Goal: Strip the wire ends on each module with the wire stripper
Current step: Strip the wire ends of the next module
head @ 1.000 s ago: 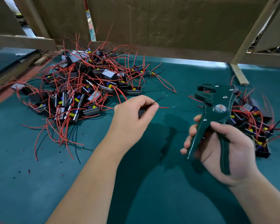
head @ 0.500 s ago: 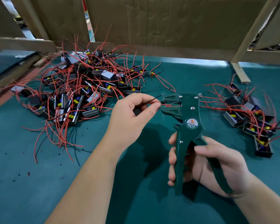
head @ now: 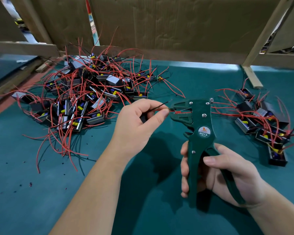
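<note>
Red wire [head: 157, 109] meeting wire stripper [head: 199, 133], both hands busy
At left a big heap of modules [head: 85, 99] with red leads is lying on the green mat [head: 41, 200]; left hand [head: 139, 126] is pinching the red wire between thumb and forefinger, its end sitting in the stripper head; right hand [head: 227, 173] is wrapping both handles, holding the tool upright; small heap of modules [head: 265, 122] is lying at far right

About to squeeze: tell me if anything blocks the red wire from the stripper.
Nothing visible does. The red wire, pinched by the left hand, already reaches into the stripper; the black wire passes above.
</note>
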Action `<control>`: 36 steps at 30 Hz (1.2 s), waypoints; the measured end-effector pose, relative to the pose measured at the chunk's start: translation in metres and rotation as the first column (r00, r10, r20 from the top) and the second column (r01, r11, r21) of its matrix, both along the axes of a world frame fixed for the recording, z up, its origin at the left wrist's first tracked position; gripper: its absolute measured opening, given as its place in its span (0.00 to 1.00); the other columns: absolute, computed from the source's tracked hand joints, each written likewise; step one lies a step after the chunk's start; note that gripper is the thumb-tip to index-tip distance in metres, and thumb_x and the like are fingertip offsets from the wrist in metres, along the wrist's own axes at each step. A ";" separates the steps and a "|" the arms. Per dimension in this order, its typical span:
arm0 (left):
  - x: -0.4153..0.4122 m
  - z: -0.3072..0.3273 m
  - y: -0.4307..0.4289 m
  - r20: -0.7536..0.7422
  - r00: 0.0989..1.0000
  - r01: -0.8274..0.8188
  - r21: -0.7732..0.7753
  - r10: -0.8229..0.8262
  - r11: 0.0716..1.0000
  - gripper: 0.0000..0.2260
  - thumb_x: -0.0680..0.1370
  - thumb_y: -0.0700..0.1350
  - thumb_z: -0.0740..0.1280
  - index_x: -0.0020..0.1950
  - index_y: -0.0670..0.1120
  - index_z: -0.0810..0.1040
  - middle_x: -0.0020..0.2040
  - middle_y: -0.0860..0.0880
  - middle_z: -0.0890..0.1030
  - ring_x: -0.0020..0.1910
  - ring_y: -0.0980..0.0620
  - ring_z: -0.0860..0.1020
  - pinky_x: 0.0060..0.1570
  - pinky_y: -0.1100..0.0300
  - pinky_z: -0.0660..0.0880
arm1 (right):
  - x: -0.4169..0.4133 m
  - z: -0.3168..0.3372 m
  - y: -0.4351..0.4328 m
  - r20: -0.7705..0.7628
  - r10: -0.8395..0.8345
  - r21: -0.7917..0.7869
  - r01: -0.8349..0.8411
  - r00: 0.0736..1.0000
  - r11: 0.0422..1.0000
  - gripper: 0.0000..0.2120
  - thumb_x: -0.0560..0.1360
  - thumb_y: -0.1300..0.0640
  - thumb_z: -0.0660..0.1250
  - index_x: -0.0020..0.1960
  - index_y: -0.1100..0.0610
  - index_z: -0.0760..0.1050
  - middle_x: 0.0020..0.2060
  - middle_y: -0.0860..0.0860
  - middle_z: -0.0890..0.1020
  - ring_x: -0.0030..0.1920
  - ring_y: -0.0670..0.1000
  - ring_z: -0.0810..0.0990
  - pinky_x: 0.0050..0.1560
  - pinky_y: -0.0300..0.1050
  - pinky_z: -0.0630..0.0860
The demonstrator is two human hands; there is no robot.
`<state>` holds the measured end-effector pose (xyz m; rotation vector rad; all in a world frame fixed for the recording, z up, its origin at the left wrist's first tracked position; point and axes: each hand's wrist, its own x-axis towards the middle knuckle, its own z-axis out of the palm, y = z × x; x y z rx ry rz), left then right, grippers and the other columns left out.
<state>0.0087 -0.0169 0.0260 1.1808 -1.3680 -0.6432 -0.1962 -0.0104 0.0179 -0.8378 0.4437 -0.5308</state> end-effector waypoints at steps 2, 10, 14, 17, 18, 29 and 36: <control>0.000 0.000 0.000 0.006 1.000 0.000 -0.003 0.000 1.000 0.08 0.74 0.40 0.71 0.42 0.54 0.80 0.36 0.55 0.78 0.34 0.59 0.71 0.38 0.70 0.70 | 0.000 0.001 0.000 -0.015 -0.009 -0.002 0.009 1.000 1.000 0.22 0.62 0.57 0.77 0.52 0.64 0.77 0.39 0.66 0.77 0.36 0.65 0.79 0.41 0.63 0.76; -0.002 -0.003 -0.001 0.081 0.997 -0.014 0.010 0.013 1.000 0.05 0.75 0.47 0.67 0.45 0.57 0.79 0.39 0.53 0.80 0.37 0.61 0.74 0.42 0.70 0.70 | 0.004 0.000 0.004 -0.105 -0.126 0.014 0.128 0.986 0.992 0.23 0.59 0.53 0.80 0.48 0.62 0.77 0.35 0.65 0.76 0.31 0.62 0.77 0.35 0.58 0.77; 0.002 -0.008 -0.003 0.088 0.996 -0.028 0.104 0.018 0.994 0.11 0.78 0.49 0.58 0.55 0.61 0.75 0.36 0.59 0.77 0.40 0.54 0.75 0.45 0.57 0.74 | 0.009 0.001 0.006 -0.202 -0.263 0.005 0.270 0.943 0.963 0.26 0.56 0.48 0.79 0.43 0.61 0.72 0.29 0.59 0.73 0.22 0.57 0.71 0.27 0.49 0.73; -0.003 -0.015 -0.004 0.199 0.980 -0.026 0.141 -0.003 0.990 0.15 0.78 0.47 0.54 0.59 0.60 0.75 0.37 0.61 0.77 0.40 0.54 0.75 0.45 0.57 0.72 | 0.013 -0.002 0.004 -0.205 -0.339 0.012 0.349 0.918 0.937 0.17 0.62 0.49 0.71 0.41 0.60 0.72 0.29 0.57 0.72 0.21 0.56 0.69 0.26 0.49 0.72; -0.005 -0.017 -0.004 0.232 0.973 -0.025 0.142 -0.009 0.990 0.16 0.78 0.47 0.54 0.60 0.58 0.75 0.37 0.61 0.76 0.39 0.55 0.74 0.45 0.57 0.72 | 0.015 -0.003 0.004 -0.152 -0.363 0.017 0.370 0.919 0.929 0.16 0.63 0.50 0.69 0.43 0.60 0.74 0.30 0.58 0.74 0.24 0.58 0.73 0.28 0.52 0.75; -0.022 0.003 -0.003 -0.787 0.613 0.322 0.170 -0.068 0.931 0.15 0.80 0.32 0.54 0.61 0.42 0.75 0.40 0.47 0.77 0.35 0.54 0.78 0.37 0.65 0.76 | 0.017 -0.004 0.004 -0.017 -0.267 -0.088 0.264 0.964 0.960 0.24 0.58 0.61 0.71 0.54 0.64 0.77 0.38 0.68 0.79 0.37 0.66 0.80 0.42 0.65 0.77; -0.032 0.001 0.002 -0.708 0.696 0.378 0.221 -0.118 0.899 0.14 0.77 0.27 0.55 0.48 0.43 0.74 0.33 0.51 0.79 0.27 0.57 0.74 0.24 0.67 0.67 | 0.015 -0.004 0.013 -0.223 -0.163 -0.202 0.118 0.961 0.972 0.29 0.60 0.56 0.75 0.59 0.59 0.72 0.40 0.68 0.82 0.41 0.66 0.81 0.42 0.61 0.77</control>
